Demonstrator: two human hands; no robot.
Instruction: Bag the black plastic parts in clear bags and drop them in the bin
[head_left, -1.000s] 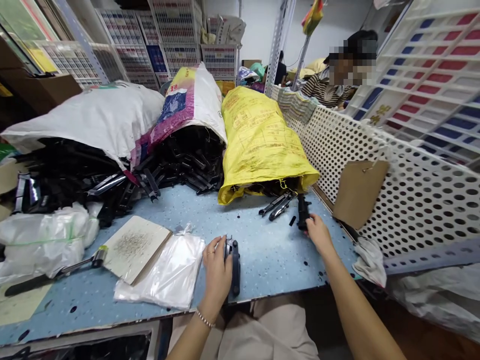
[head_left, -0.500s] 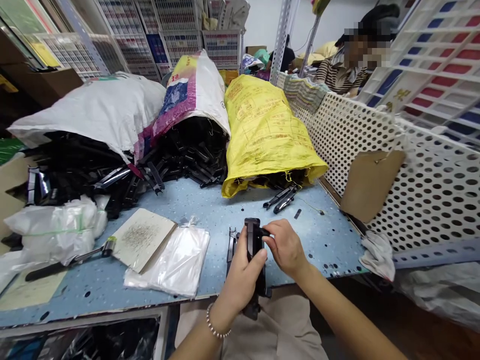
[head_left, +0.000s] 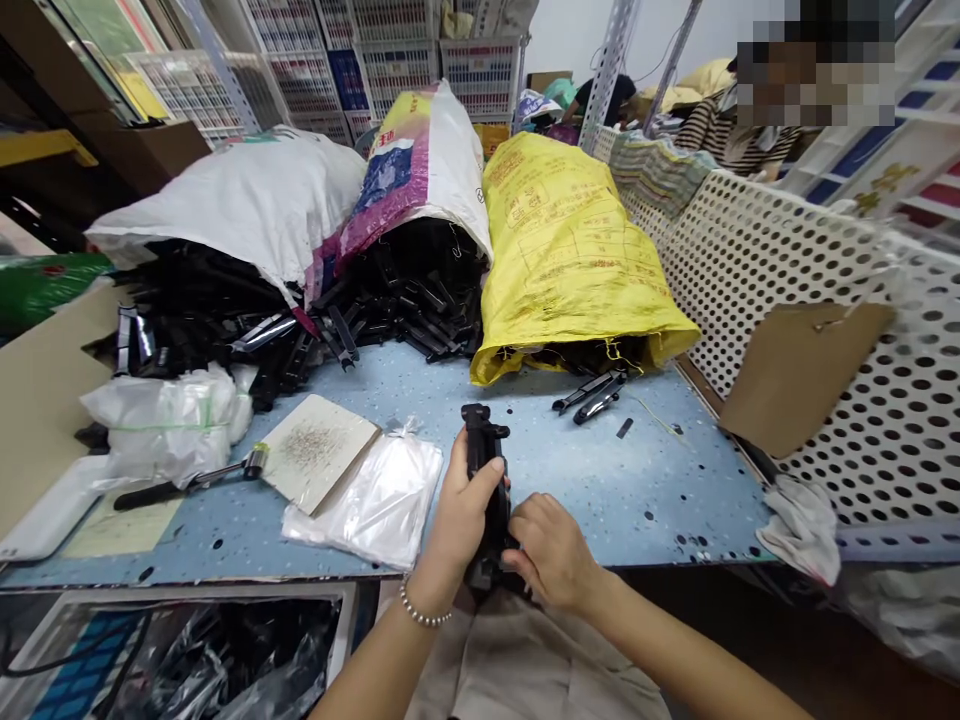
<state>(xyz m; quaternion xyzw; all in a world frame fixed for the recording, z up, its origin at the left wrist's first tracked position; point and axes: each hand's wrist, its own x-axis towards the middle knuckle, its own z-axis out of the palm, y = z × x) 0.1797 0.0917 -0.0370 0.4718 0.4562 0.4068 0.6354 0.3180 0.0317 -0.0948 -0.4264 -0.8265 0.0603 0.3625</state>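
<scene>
Over the table's front edge, my left hand (head_left: 463,505) is wrapped round a long black plastic part (head_left: 484,440), thumb across its face. The part points away from me, with a small peg jutting from its upper right side. My right hand (head_left: 553,550) is closed at the part's lower right side, fingertips curled against it; exactly what they pinch there is hidden. Beside my left hand lies a stack of clear plastic bags (head_left: 390,490), partly under a beige square pad (head_left: 315,450) with dark specks.
A white sack (head_left: 247,200), a printed sack (head_left: 427,170) and a yellow sack (head_left: 577,240) spill black parts onto the blue table (head_left: 660,470). A black-handled tool (head_left: 187,485) lies left. A perforated white crate wall (head_left: 697,250) borders the right; a person (head_left: 735,130) sits beyond.
My right hand has moved from the peg at the part's upper right down to its lower right side. My left hand keeps its hold. The camera view has shifted left.
</scene>
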